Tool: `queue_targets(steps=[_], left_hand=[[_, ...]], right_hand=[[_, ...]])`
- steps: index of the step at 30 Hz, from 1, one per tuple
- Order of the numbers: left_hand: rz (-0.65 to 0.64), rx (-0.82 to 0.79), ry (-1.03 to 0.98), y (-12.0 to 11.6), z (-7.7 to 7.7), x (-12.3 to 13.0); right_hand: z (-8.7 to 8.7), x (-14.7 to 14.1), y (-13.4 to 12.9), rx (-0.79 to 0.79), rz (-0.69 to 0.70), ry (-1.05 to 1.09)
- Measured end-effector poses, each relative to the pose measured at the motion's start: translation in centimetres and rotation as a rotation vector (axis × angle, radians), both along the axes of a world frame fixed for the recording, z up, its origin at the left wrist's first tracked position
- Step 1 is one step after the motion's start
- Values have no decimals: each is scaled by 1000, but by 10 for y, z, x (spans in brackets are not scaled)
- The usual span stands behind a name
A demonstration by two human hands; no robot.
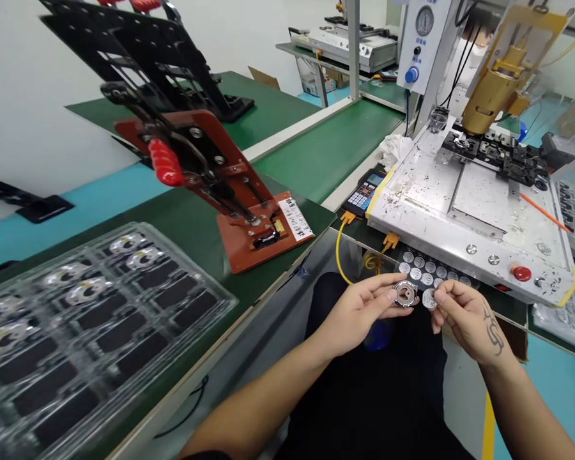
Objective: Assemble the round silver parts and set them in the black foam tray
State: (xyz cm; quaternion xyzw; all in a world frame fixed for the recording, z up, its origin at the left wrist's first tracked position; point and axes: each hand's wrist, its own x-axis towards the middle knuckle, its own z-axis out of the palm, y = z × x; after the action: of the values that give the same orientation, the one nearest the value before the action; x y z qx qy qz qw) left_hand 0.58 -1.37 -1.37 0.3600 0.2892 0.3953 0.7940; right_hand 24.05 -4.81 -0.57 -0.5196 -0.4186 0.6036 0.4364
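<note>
Between the thumb and fingers of my left hand (359,313) is a round metal watch case (405,294), held over my lap. Just right of it, my right hand (469,319) pinches a small round silvery disc (429,298) with printed marks. The case and the disc are close together, with a narrow gap between them. Behind the hands, a dark sheet with several round discs (427,279) lies at the machine's front edge.
A clear tray (211,281) with metal parts stands at the left. Beside it rises a brown press fixture (239,249) with a red handle. A white machine (412,223) with a gold cylinder fills the right. A keypad (363,195) and yellow cable (339,252) sit between them.
</note>
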Motion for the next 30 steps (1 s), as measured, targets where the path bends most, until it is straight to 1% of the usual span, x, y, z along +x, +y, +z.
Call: queue_targets(steps=[6, 8, 10, 13, 16, 20, 25, 30], left_hand=[[-4, 3, 18, -2, 1, -2], [-5, -1, 16, -2, 1, -2], [-7, 3, 11, -2, 1, -2], [-6, 21, 3, -4, 1, -1], [-12, 42, 7, -6, 1, 1], [-18, 69, 23, -8, 2, 2], [-26, 100, 39, -10, 5, 0], [-37, 111, 48, -9, 3, 0]], right_hand=[[-3, -4, -1, -4, 26, -29], [0, -6, -2, -4, 22, -77], [5, -10, -1, 18, 22, -170], [13, -18, 0, 162, 21, -329], [17, -26, 1, 294, 26, -414], [15, -31, 2, 322, 51, -404], [11, -29, 2, 327, 67, -388], [11, -28, 0, 332, 60, -392]])
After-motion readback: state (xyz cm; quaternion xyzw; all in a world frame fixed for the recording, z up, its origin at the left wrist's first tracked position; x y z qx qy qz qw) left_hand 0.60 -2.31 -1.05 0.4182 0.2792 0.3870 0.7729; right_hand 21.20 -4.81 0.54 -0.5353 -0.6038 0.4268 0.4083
